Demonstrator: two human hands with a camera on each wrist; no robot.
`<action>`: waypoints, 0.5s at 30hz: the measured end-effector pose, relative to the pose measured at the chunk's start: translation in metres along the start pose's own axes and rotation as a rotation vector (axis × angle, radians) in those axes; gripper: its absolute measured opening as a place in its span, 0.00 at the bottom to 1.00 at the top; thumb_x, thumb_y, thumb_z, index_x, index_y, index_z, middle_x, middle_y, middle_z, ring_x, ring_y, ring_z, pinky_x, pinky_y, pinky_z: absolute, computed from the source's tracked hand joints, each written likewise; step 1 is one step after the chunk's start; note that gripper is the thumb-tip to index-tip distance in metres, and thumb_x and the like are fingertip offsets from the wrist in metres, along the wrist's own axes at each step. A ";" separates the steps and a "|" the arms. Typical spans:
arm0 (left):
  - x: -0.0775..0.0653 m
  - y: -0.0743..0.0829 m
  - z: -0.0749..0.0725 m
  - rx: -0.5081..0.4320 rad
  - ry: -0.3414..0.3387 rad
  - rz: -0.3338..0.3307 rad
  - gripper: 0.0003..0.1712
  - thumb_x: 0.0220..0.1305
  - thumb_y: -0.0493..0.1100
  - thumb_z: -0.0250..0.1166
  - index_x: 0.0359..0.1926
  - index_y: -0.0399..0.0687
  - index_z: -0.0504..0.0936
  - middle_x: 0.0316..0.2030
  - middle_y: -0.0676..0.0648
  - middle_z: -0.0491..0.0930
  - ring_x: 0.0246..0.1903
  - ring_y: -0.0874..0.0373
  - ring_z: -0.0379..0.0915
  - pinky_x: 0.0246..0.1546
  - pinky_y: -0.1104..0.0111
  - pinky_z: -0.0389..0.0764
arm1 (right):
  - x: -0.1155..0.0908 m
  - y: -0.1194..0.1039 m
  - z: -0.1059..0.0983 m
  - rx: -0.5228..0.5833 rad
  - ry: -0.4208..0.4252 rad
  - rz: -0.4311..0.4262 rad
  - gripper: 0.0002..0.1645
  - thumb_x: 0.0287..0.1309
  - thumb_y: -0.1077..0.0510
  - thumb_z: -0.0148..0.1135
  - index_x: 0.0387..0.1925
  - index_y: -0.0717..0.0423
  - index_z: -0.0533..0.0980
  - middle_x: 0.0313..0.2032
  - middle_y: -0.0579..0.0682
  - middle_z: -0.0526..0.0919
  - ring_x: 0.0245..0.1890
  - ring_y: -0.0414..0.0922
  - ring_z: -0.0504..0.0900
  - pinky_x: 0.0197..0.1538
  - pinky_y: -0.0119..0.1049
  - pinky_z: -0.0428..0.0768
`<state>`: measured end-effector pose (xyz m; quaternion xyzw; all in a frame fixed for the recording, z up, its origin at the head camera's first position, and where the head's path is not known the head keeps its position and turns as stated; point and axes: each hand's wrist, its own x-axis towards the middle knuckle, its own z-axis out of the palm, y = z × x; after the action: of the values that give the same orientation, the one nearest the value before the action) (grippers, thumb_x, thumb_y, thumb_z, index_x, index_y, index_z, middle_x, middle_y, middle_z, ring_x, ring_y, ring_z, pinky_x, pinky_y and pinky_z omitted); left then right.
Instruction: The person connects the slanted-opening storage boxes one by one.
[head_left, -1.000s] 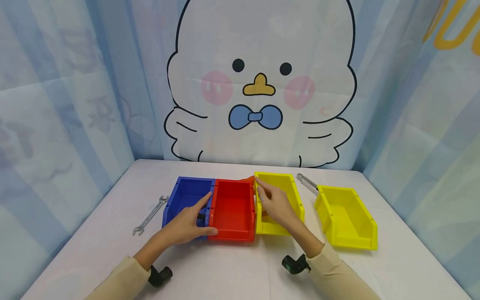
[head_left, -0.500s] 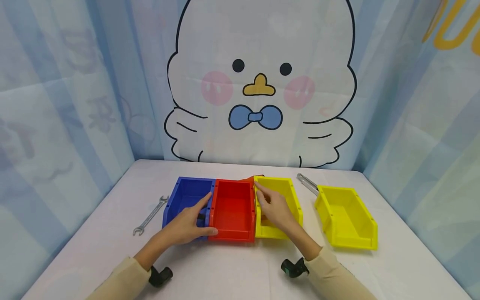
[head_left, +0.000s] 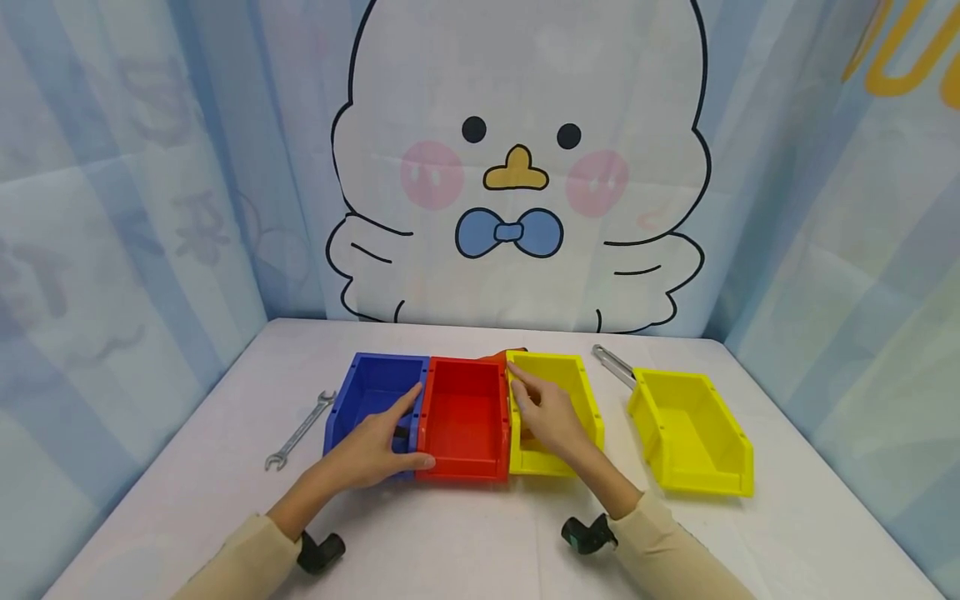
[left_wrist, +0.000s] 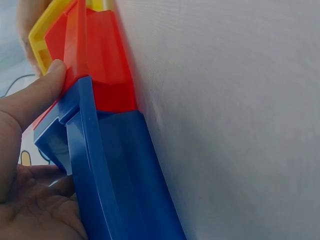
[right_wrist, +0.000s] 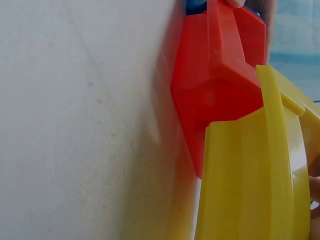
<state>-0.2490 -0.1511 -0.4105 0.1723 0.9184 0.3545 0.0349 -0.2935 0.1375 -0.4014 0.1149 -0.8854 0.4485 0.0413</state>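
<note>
Gripping at the blue-red seam: left hand (head_left: 371, 450), thumb on the front left corner of the red stacking bin (head_left: 465, 417), fingers inside the blue stacking bin (head_left: 367, 392); clamped on the paired walls. Right hand (head_left: 551, 417) pinches the left wall of the first yellow stacking bin (head_left: 573, 375), index fingertip near its rear left corner. Row order, left to right: blue, red, first yellow, on the white tabletop (head_left: 465, 533). Blue and red touch; yellow sits just beside red, contact uncertain. Second yellow stacking bin (head_left: 693, 433) stands apart at right, angled. Silver double-ended wrench (head_left: 300, 431) lies left of blue. Metal tool (head_left: 615, 365) runs behind the second yellow bin, one end hidden. Orange object (head_left: 512, 354) behind red and first yellow, mostly hidden; identity unclear.
</note>
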 end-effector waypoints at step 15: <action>0.000 0.001 0.000 0.011 0.000 -0.014 0.66 0.59 0.58 0.79 0.86 0.51 0.48 0.78 0.33 0.65 0.72 0.31 0.70 0.63 0.38 0.82 | 0.001 -0.001 0.000 0.007 -0.002 0.004 0.29 0.81 0.53 0.53 0.78 0.45 0.69 0.26 0.47 0.68 0.31 0.43 0.71 0.31 0.26 0.69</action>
<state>-0.2485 -0.1502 -0.4100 0.1659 0.9215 0.3494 0.0363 -0.2942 0.1367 -0.4010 0.1135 -0.8841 0.4516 0.0391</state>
